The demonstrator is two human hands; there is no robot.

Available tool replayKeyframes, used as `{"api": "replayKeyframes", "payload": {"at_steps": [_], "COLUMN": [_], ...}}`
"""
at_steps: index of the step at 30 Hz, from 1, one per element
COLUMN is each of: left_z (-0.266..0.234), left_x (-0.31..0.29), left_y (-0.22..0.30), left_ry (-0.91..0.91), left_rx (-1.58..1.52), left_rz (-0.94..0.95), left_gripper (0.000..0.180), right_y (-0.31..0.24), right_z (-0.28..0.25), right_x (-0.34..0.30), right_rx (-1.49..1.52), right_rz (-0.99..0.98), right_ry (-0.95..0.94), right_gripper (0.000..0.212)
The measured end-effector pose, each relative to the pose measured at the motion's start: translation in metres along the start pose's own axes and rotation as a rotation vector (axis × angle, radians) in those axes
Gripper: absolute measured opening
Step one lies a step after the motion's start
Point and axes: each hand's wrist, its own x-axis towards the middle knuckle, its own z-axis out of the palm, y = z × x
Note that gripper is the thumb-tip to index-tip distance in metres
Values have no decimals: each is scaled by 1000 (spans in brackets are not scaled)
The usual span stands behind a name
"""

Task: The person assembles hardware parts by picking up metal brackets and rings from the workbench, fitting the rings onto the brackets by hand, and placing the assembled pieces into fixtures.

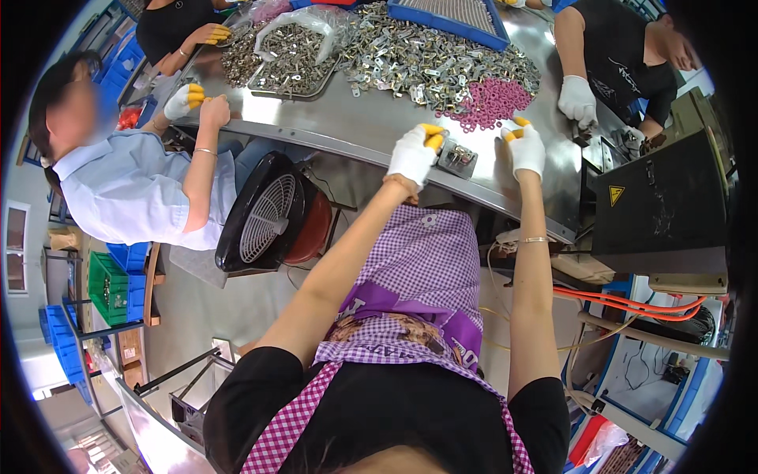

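My left hand (414,156), in a white glove with yellow fingertips, is closed at the left side of a small metal fixture (458,159) on the table's near edge. Whatever its fingers pinch is too small to make out. To the fixture's right, my right hand (526,150) wears the same kind of glove. Its thumb and fingers are drawn together just below a pile of pink rings (491,104), and I cannot make out what is in them. Behind the rings lies a large heap of small metal parts (426,63).
A metal tray (292,83) of small parts and a blue tray (454,30) stand farther back on the steel table (316,118). Co-workers sit at left and right, one with a gloved hand (578,101). A black fan (264,217) stands left; a dark machine box (659,197) is right.
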Motion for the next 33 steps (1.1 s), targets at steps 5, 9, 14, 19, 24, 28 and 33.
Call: {"api": "replayKeyframes", "payload": {"at_steps": [5,9,14,19,24,28,33], "left_z": [-7,-22,-22,-4,-12,-20,-8], "left_x": [-2,-8,-37,-51,-47,-39,-25], "left_y": [20,13,32,27,26,38,50], "left_ry": [-97,-53,-134,-270,-394,-303,-172], "left_rx": [-18,-129,75,460,653,449,217], "left_rz": [-91,-51,19,97,184,117,36], "left_gripper": [35,42,50,59,56,49,40], "right_y": [-17,-16,-44,-41,-47,-53,-61], "right_z": [-10,-4,-15,-12,-13,-14,-12], "right_x": [7,-18,-77,-78,-80,-79,-85], "right_rx": [-213,-176,-74,220,270,195,297], "right_rz": [12,-89,-547,-364,-351,-331,-175], "right_ry": [-184,-36,131,-227,-325,-344,-346], "right_gripper": [34,27,18,16,15,16,18]}}
